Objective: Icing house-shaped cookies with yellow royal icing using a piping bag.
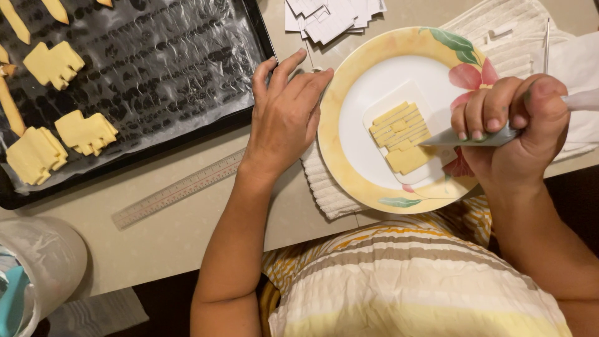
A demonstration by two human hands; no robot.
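Note:
A round plate (349,93) with a yellow rim and painted flowers sits on a white ribbed cloth (324,193). On it lies a pale yellow dough piece (402,137) scored with lines, resting on a white paper shape. My right hand (511,125) is shut on a knife (455,138), its blade tip touching the dough piece's right side. My left hand (287,112) rests flat on the table beside the plate's left rim, fingers spread, holding nothing.
A black baking tray (187,134) lined with clear wrap holds several cut dough shapes (84,132) at the left. A clear ruler (178,190) lies below it. White paper cutouts (331,19) sit at the top. A plastic container (37,262) stands at bottom left.

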